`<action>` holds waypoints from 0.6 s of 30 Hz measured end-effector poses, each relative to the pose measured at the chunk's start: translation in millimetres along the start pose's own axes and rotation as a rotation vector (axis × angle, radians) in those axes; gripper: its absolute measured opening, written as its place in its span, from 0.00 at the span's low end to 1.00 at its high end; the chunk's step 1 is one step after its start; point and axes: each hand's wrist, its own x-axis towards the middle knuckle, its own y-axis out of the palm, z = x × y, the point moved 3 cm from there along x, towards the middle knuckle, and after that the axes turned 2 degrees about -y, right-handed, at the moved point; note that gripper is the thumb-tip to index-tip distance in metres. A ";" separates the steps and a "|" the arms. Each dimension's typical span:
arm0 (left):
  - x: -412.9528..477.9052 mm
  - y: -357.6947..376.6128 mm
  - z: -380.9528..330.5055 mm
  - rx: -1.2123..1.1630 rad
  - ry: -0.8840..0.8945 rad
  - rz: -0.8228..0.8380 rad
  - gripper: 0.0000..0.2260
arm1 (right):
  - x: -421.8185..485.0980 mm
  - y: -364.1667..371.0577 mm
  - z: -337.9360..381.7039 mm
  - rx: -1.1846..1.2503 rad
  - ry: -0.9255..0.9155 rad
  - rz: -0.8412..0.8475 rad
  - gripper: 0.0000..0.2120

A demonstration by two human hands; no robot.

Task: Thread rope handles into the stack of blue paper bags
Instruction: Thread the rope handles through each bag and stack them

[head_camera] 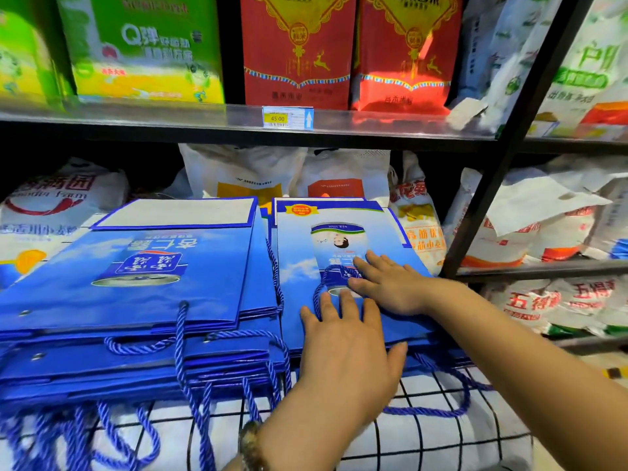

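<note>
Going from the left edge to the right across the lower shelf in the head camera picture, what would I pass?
Left stack of blue bags → left hand → right stack of blue bags, which both hands press on → right hand → black shelf post → white sacks.

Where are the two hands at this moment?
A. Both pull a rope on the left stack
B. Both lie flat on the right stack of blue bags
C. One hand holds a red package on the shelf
B: the left hand and the right hand both rest palm-down on the right stack of blue bags, holding nothing.
</note>
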 end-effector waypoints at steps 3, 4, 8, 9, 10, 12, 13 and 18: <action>6.9 -6.1 3.4 0.006 0.002 -0.039 0.33 | 12.5 -22.3 8.1 0.028 -0.067 -0.020 0.25; 8.6 -5.4 3.8 -0.013 0.000 -0.041 0.34 | 19.0 -26.8 11.1 0.057 -0.072 -0.052 0.25; 10.8 3.7 5.4 -0.032 -0.006 -0.014 0.34 | 49.8 -21.4 18.8 0.027 -0.023 -0.115 0.31; 11.6 4.5 6.0 -0.028 -0.003 -0.009 0.34 | 55.5 -16.3 18.9 0.034 -0.015 -0.112 0.31; 13.1 5.2 6.4 -0.026 0.001 -0.004 0.34 | 56.7 -13.0 19.5 0.045 -0.012 -0.111 0.32; 16.3 6.0 5.8 -0.019 0.007 0.000 0.34 | 59.1 -8.1 19.0 0.050 -0.017 -0.117 0.31; 16.8 6.0 5.0 -0.021 0.007 -0.002 0.34 | 59.2 -6.7 18.8 0.046 -0.014 -0.114 0.31; 12.7 4.0 6.2 -0.025 0.006 -0.006 0.34 | 62.0 -4.0 18.7 0.030 -0.015 -0.106 0.31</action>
